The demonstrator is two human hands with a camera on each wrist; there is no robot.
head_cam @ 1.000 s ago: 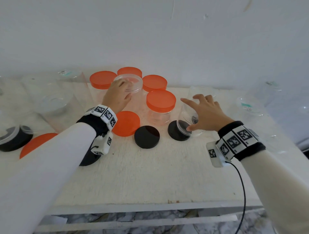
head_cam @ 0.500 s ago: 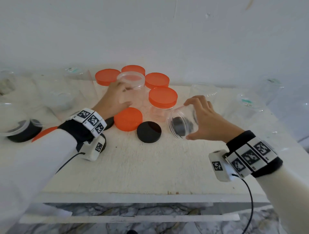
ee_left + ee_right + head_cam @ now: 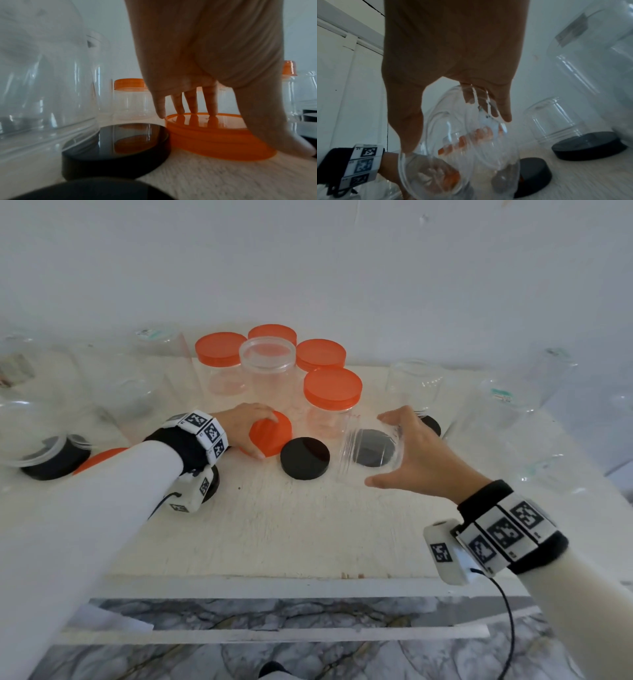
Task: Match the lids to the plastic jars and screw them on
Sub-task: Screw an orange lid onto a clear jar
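My left hand (image 3: 239, 424) lies over a loose orange lid (image 3: 274, 436) on the white table. In the left wrist view its fingers (image 3: 192, 104) touch the far top rim of the orange lid (image 3: 214, 138) and the thumb lies against the near side. My right hand (image 3: 421, 460) holds a small clear plastic jar (image 3: 363, 453) tilted on its side above the table, mouth toward the left. The right wrist view shows that jar (image 3: 471, 155) between thumb and fingers. An open clear jar (image 3: 267, 361) stands at the back among the orange-lidded ones.
Several jars with orange lids (image 3: 332, 392) stand at the back. Black lids (image 3: 305, 458) lie near the middle, one (image 3: 116, 146) touching the orange lid. Large clear jars (image 3: 496, 412) crowd the right and left (image 3: 130, 378) sides. The table's front edge (image 3: 308, 580) is near.
My left hand left the open jar at the back and came down onto the loose orange lid. My right hand lifted the small clear jar off the table and drew it nearer, tilted.
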